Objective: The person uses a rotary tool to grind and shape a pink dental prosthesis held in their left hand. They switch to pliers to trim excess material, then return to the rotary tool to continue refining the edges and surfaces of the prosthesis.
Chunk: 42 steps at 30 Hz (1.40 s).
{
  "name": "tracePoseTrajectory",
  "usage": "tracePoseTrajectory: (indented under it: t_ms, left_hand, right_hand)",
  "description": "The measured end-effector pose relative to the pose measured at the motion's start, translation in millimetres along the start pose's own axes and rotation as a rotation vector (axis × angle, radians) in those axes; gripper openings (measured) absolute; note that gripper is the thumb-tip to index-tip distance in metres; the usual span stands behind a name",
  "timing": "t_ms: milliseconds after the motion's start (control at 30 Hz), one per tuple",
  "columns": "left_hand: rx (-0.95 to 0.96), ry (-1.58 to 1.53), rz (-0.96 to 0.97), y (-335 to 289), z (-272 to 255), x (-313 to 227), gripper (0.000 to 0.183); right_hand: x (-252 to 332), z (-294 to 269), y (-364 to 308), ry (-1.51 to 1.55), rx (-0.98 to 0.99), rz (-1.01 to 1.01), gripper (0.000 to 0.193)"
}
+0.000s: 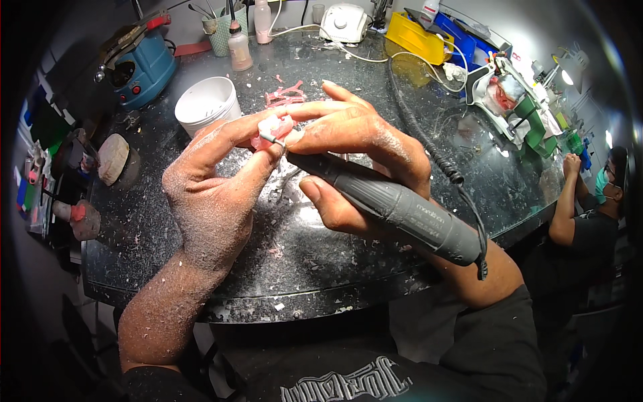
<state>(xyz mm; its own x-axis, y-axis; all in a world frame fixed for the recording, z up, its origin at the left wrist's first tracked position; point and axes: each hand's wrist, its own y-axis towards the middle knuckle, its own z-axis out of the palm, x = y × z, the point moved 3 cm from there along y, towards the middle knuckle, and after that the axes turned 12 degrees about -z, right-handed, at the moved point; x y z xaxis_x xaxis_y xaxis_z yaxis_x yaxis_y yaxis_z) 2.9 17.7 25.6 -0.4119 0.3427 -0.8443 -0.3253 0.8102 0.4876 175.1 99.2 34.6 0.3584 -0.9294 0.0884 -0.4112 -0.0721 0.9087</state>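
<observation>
The grip of the left hand (214,181) was narrow, thumb and forefinger pinching a small pink acrylic piece (273,128) above the middle of the dark bench (321,261), while the right hand (355,151) was closed around a grey rotary handpiece (395,204), its fingers stretched forward to steady the pink piece. A white tub (206,104) stood behind the left hand, showing only a white inside; a green cup (221,30) at the back held thin tools, and a yellow bin (412,37) and a blue bin (462,43) sat at the far right, their contents unclear. The handpiece lay with its long axis slanting from lower right to upper left, its metal tip pointing up-left into the pink piece and its black coiled cord (429,144) leaving the rear end. Both forearms rose from the lower edge, dusted with pale powder, the left wrist bent inward, the right palm turned toward the body
</observation>
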Motion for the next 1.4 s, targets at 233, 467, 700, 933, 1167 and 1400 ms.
tracePoseTrajectory:
  t_ms: [233,467,700,933,1167,1400]
  left_hand:
    - [-0.012,0.010,0.006,-0.1,0.2,2.4,0.031]
    - [-0.065,0.112,0.016,-1.4,-1.6,4.6,0.031]
    - [-0.051,0.209,0.101,1.8,-2.6,1.1,0.028]
    - [-0.049,0.107,0.009,1.1,0.2,1.1,0.025]
    - [-0.022,0.027,-0.040,0.7,0.3,3.1,0.027]
    - [-0.014,0.009,-0.054,1.2,-0.2,4.3,0.028]
  right_hand:
    - [0.2,-1.4,0.5,0.006,0.015,0.013,0.040]
    - [0.3,1.1,0.0,-0.010,0.002,0.011,0.039]
    - [0.6,-0.7,0.2,-0.011,0.013,0.023,0.039]
    - [1.0,-1.4,1.0,0.005,0.016,0.010,0.038]
    - [0.1,-2.2,-0.4,0.009,0.003,0.004,0.039]
    - [1.0,-3.6,0.5,0.011,-0.003,0.013,0.038]
